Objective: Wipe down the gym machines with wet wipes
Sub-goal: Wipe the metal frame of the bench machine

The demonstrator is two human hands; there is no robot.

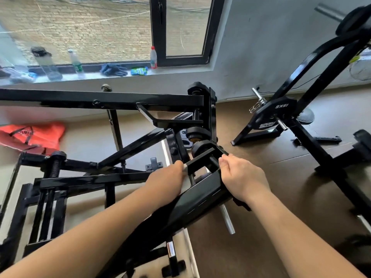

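A black steel gym machine [124,101] fills the middle of the view. One of its slanted arms [202,199] runs up between my forearms. My left hand [166,179] grips the left side of that arm with a white wet wipe [185,169] showing at the fingertips; most of the wipe is hidden under the hand. My right hand [241,177] curls round the arm's right edge near a short cross rod. A green pack of wet wipes [139,70] lies on the windowsill.
The windowsill [176,74] holds bottles [153,57], a shaker and dark gloves [113,69]. A second black machine with a 15 kg plate [273,115] stands to the right. An orange bag [34,135] lies on the floor at left. A steel bar end [227,220] sticks out below my right hand.
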